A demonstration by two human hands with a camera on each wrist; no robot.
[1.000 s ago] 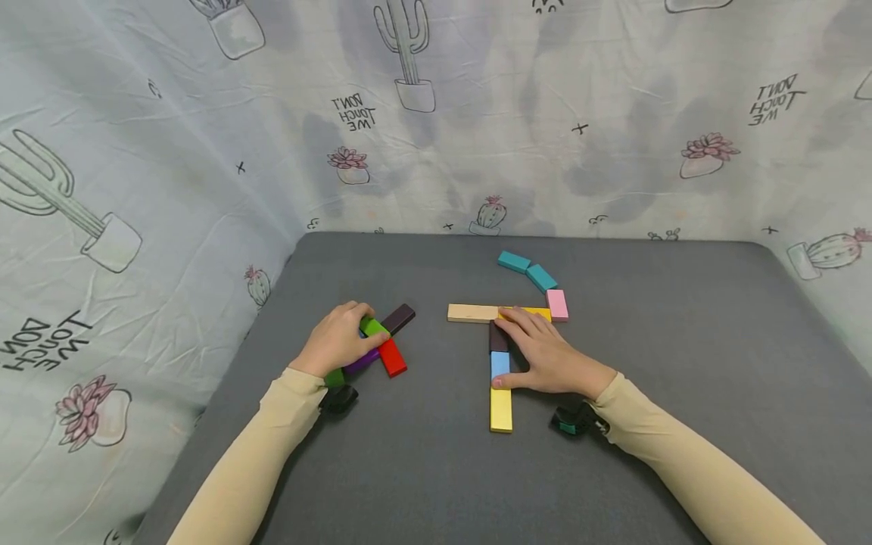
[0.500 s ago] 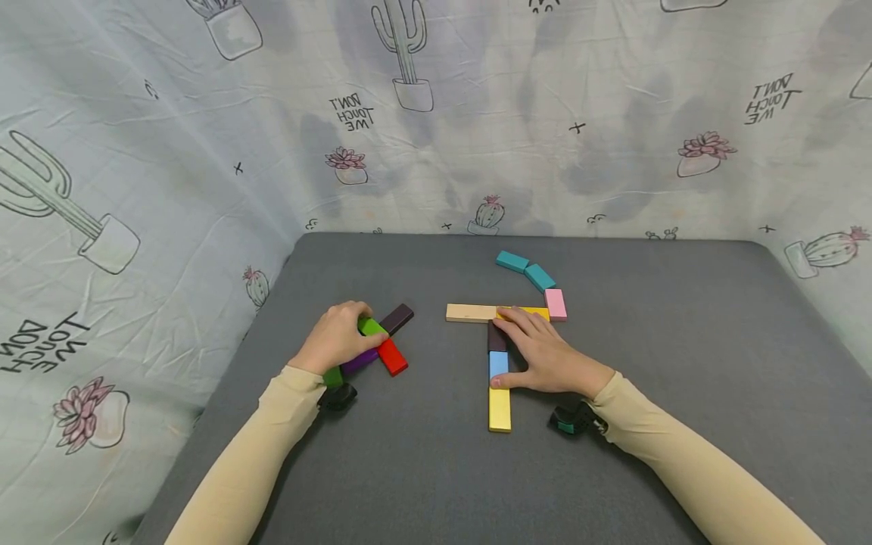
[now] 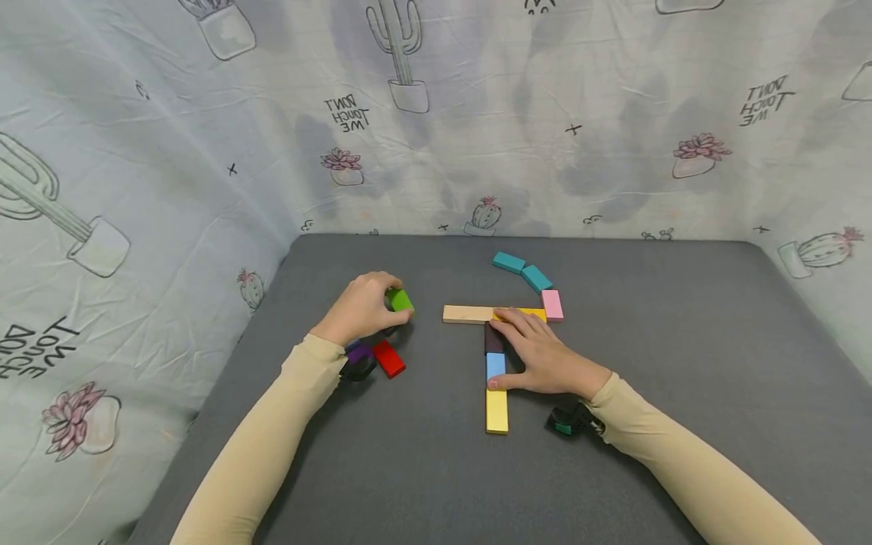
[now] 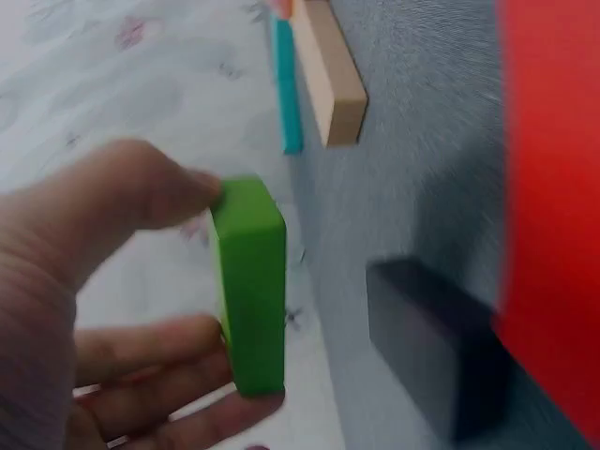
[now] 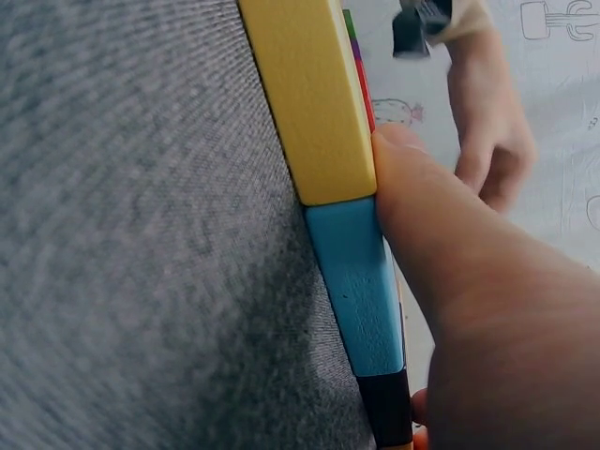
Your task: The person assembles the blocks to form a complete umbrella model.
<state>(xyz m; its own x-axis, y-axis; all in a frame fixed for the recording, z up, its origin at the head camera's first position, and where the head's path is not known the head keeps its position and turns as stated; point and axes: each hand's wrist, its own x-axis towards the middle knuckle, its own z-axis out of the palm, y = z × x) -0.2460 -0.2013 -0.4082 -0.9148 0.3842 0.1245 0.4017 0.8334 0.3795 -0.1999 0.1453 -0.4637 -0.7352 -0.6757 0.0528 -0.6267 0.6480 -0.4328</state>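
A light green block [image 3: 400, 300] is pinched between the thumb and fingers of my left hand [image 3: 361, 309]; the left wrist view shows it raised off the table. Below that hand lie a red block [image 3: 389, 359], a purple block [image 3: 359, 354] and a dark block [image 4: 436, 342]. My right hand [image 3: 548, 362] rests on a joined row, its fingertips by an orange-yellow block [image 3: 536, 312] and a dark brown block [image 3: 493, 341]. Its thumb touches where a light blue block [image 3: 496, 365] meets a yellow block [image 3: 496, 412]. A plain wooden block [image 3: 468, 314] adjoins the orange-yellow one.
A pink block [image 3: 552, 305] and two teal blocks [image 3: 537, 278] curve away behind the row's right end. The grey table [image 3: 647, 303] meets a patterned cloth [image 3: 579, 166] at its back and left. A dark camera is worn on each wrist.
My left hand has lifted the light green block off the pile and moved it away from me and slightly right. My right hand stays in place on the row.
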